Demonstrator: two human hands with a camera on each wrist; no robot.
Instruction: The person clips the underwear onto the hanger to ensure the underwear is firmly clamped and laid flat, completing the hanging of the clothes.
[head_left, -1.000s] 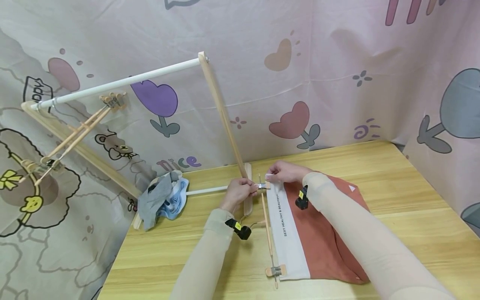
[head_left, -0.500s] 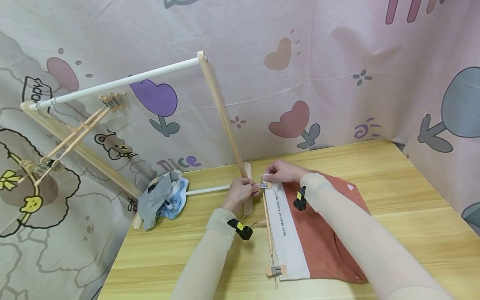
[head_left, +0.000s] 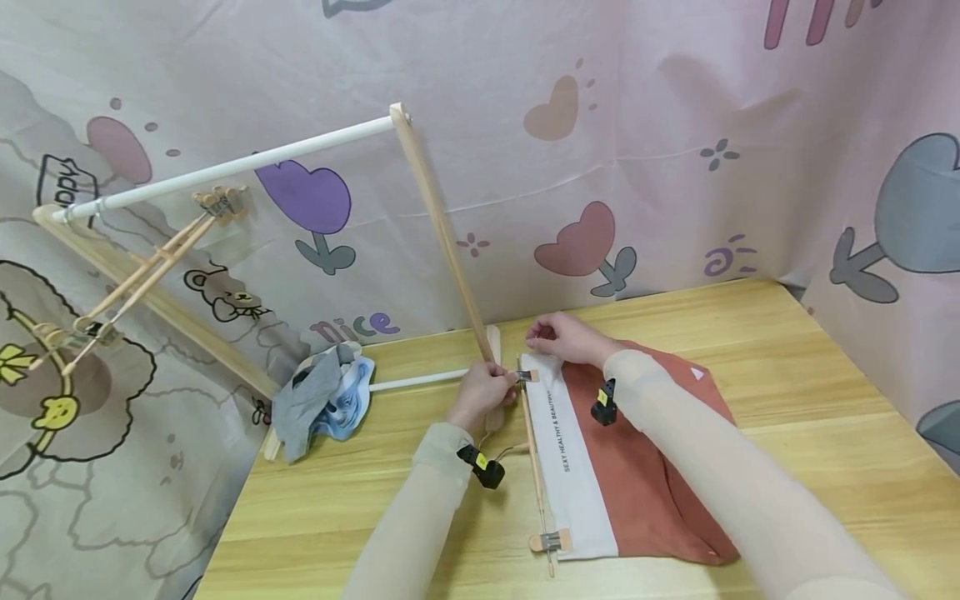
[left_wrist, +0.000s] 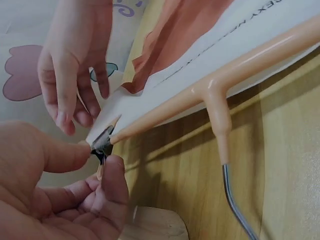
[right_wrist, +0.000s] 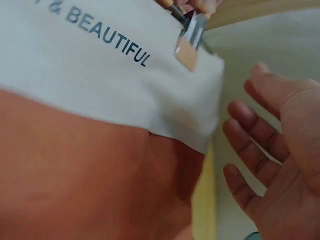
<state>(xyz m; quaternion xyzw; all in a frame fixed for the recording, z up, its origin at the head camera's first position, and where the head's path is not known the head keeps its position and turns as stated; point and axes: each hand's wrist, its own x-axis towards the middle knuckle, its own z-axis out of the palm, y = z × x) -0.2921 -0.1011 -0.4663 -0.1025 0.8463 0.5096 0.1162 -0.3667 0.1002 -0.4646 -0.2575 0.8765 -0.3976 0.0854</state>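
Note:
My left hand (head_left: 483, 392) pinches the far clip (head_left: 528, 376) of a clip hanger (head_left: 533, 454), thumb and finger on the clip's outer end in the left wrist view. This clip (right_wrist: 186, 54) sits over the white band of a rust-red garment (head_left: 630, 475) lying flat on the table. Black lettering runs along the band. At the near end, another clip (head_left: 551, 541) also grips the band. My right hand (head_left: 572, 337) hovers by the band's far corner; in the right wrist view its fingers (right_wrist: 250, 132) are relaxed, apart from the cloth and holding nothing.
A wooden rack with a white top rail (head_left: 247, 165) stands at the left, and another clip hanger (head_left: 150, 271) hangs from it. Crumpled grey and blue cloth (head_left: 318, 404) lies by its base. A patterned curtain (head_left: 495, 83) backs the wooden table (head_left: 795, 375).
My right hand has let go of the band's far corner and lifted slightly away. My left hand keeps its pinch on the far clip, which has shifted a little within the view.

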